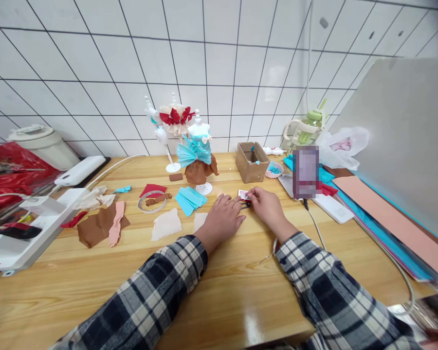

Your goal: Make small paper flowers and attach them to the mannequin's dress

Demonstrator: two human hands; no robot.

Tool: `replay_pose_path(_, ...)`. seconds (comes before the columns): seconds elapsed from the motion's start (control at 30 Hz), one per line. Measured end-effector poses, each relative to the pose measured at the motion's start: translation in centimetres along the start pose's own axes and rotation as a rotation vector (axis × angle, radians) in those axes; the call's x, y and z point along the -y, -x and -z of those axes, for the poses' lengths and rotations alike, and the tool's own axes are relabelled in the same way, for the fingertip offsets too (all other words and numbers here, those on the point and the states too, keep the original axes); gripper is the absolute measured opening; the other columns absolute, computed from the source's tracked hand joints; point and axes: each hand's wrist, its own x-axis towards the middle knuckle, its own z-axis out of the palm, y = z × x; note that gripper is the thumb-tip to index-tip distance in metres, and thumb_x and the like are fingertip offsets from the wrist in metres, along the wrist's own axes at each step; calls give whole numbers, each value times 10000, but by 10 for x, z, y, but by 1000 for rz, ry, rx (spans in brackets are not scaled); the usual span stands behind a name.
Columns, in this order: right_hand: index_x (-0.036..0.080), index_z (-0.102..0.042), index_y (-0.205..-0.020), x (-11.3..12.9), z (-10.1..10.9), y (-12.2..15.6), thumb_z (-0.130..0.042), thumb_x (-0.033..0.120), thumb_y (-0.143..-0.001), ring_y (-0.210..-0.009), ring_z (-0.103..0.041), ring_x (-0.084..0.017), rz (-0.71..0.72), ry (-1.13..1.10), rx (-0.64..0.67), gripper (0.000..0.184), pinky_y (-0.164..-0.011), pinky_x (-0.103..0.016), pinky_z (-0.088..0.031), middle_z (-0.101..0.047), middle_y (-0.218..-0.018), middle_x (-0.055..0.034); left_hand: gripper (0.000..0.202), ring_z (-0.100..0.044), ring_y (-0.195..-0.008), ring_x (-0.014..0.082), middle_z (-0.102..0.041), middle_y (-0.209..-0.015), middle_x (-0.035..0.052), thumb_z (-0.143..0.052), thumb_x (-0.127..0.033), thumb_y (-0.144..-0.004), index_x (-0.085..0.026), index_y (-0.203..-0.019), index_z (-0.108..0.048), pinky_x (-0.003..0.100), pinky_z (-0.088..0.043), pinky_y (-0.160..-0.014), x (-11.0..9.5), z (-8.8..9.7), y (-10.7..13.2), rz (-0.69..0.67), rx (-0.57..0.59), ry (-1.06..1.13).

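Observation:
My left hand lies palm down on the wooden table, its fingers stretched out toward a small black-handled tool, partly hidden. My right hand is pinched at the edge of a small white-and-red packet. Pale paper sticks out beside my left hand, and folded blue crepe paper is just beyond it. Behind stands a mini dress form in a blue top and brown skirt. Two more forms, one with red bows, are farther back.
A cardboard box and a small bowl of blue scraps stand behind my right hand. A tape roll and brown paper lie left. Right are a blurred-out phone, its cable, and paper sheets. A power strip sits far left.

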Motion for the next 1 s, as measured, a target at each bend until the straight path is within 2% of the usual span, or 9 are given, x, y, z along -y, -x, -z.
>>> replay_pose_path(0.13,242,-658,-954,4,3,7,-502,306,-895,-818,-658,-178,-2,-142,-91,178,-704,-273,-418,-733,-917,-7,278,-424,-1252,281,-575,-1307,101,-494,-366,-894,-164,-1053,-598,498,-250,-1109,-1,2,-1,-2,-61,19)
replay_pose_path(0.2,247,-657,-1002,11,6,13,-547,323,-871,-840,-649,-179,57,-173,-174,187,-735,-278,-429,-724,-953,-6,299,-386,-1292,281,-547,-1341,106,-482,-329,-902,-162,-1130,-582,483,-265,-1101,-3,10,0,5,-139,17)
replay_pose_path(0.27,232,-657,-979,18,10,20,-588,322,-843,-814,-629,-179,123,-176,-265,177,-734,-281,-430,-714,-917,-10,289,-435,-1241,272,-560,-1318,113,-447,-285,-918,-163,-1139,-589,453,-332,-1048,-5,24,6,16,-214,27)
replay_pose_path(0.33,210,-650,-882,26,13,26,-597,296,-835,-768,-600,-174,192,-172,-320,112,-715,-279,-424,-699,-850,-12,255,-563,-1013,235,-684,-1039,85,-418,-291,-934,-187,-964,-649,412,-418,-913,-5,39,19,24,-214,87)
replay_pose_path(0.43,197,-623,-792,37,16,35,-577,263,-848,-746,-568,-172,280,-156,-355,98,-706,-279,-412,-680,-795,-17,287,-588,-772,188,-688,-790,56,-437,-317,-928,-187,-816,-667,357,-448,-769,-4,53,46,133,-213,256)
replay_pose_path(0.53,198,-615,-793,55,14,45,-542,245,-874,-792,-552,-184,381,-77,-343,119,-749,-293,-400,-675,-803,-28,258,-603,-730,164,-691,-757,40,-492,-346,-901,-202,-832,-695,303,-464,-712,-3,57,73,197,-163,495)
replay_pose_path(0.63,204,-599,-769,77,8,56,-501,231,-898,-799,-526,-189,523,38,-288,164,-739,-307,-377,-657,-787,-35,238,-608,-675,146,-700,-786,38,-579,-393,-839,-195,-901,-697,256,-473,-612,-3,57,87,357,-177,650)
replay_pose_path(0.77,209,-574,-732,92,-1,69,-489,225,-903,-753,-486,-188,650,143,-258,192,-670,-318,-341,-638,-772,-41,228,-603,-635,138,-702,-759,25,-619,-401,-795,-190,-840,-692,236,-467,-565,-1,59,87,507,-267,709)
replay_pose_path(1.0,205,-560,-758,85,-7,76,-468,190,-913,-781,-492,-179,710,220,-211,181,-671,-302,-338,-652,-821,-41,172,-627,-651,148,-709,-736,21,-631,-343,-763,-178,-750,-676,246,-493,-615,-3,59,84,607,-284,807)
